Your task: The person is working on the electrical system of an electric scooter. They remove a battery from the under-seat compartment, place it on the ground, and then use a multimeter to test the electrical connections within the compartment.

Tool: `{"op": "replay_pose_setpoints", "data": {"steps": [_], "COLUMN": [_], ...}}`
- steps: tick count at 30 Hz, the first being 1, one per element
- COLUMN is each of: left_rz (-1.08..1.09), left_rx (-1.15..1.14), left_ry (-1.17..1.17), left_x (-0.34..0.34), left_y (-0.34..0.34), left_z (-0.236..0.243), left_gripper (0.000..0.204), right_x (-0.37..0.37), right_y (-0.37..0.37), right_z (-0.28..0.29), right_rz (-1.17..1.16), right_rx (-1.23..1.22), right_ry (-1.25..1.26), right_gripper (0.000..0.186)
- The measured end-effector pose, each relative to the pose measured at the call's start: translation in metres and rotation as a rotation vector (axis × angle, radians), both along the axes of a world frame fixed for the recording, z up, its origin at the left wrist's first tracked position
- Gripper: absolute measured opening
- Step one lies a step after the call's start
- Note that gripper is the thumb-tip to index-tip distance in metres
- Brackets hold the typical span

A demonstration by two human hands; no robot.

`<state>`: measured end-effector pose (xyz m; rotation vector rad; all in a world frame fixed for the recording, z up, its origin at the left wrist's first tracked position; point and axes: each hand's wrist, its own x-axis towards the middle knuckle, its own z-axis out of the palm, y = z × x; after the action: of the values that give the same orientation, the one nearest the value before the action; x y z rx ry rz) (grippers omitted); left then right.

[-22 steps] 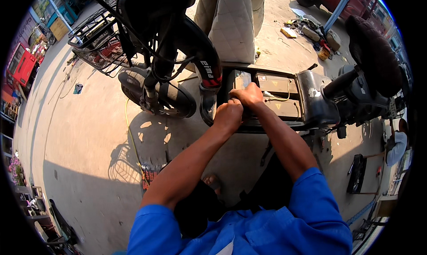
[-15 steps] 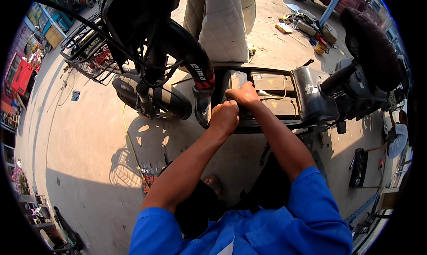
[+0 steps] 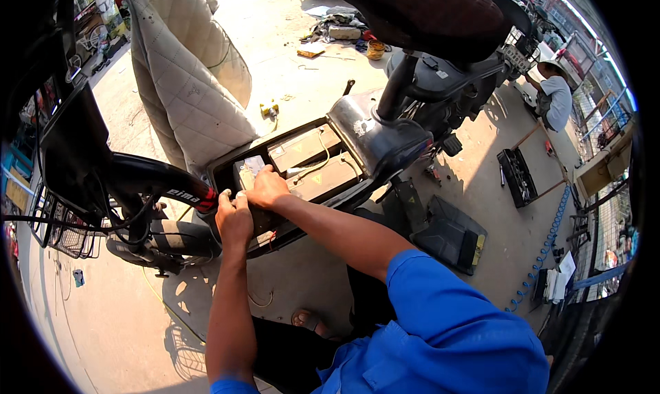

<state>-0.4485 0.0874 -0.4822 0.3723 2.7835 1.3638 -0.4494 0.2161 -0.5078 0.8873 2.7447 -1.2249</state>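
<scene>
- The view swung right, so the battery box (image 3: 349,195) appeared farther left; work stayed at its front end.
- The front battery (image 3: 243,176) remained inside the box, ahead of two other batteries (image 3: 331,176).
- In the box's front end, the right hand (image 3: 269,188) touched that battery, the left hand (image 3: 234,221) close beside, its fingers seemingly looser; I couldn't tell whether either gripped anything.
- A black panel (image 3: 450,234) showed clearly on the box's near side.

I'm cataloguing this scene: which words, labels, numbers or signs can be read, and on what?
Places only, wording not copied:
White lettering on the black curved tube: legible.
Yellow triangle signs on the two brown batteries: shape visible, inner mark too small.
Dark characters on the pale plate at upper right: too blurred to read reliably.
Yellow label on the dark panel on the ground: too small.
</scene>
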Motion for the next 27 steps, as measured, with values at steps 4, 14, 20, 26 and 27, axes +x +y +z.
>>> {"op": "replay_pose_setpoints", "data": {"steps": [4,14,20,26,27], "left_rz": [-0.008,-0.101,-0.041,-0.010,-0.007], "left_rx": [-0.241,0.075,0.219,0.266,0.291], "left_ry": [-0.004,-0.024,-0.045,-0.171,-0.226], "left_x": [-0.010,-0.070,-0.093,-0.108,-0.112], "left_y": [0.015,0.039,0.045,0.047,0.046], "left_z": [0.003,-0.034,-0.057,-0.078,-0.083], "left_gripper": [0.062,0.070,0.070,0.065,0.064], "right_x": [-0.004,0.019,0.037,0.043,0.044], "right_y": [-0.009,-0.014,-0.018,-0.016,-0.015], "right_z": [-0.011,0.013,0.029,0.035,0.036], "right_rz": [-0.067,-0.051,0.013,0.131,0.132], "right_rx": [-0.048,-0.134,-0.177,-0.156,-0.154], "right_ry": [0.075,-0.074,-0.166,-0.233,-0.237], "right_gripper": [0.081,0.082,0.120,0.141,0.142]}}
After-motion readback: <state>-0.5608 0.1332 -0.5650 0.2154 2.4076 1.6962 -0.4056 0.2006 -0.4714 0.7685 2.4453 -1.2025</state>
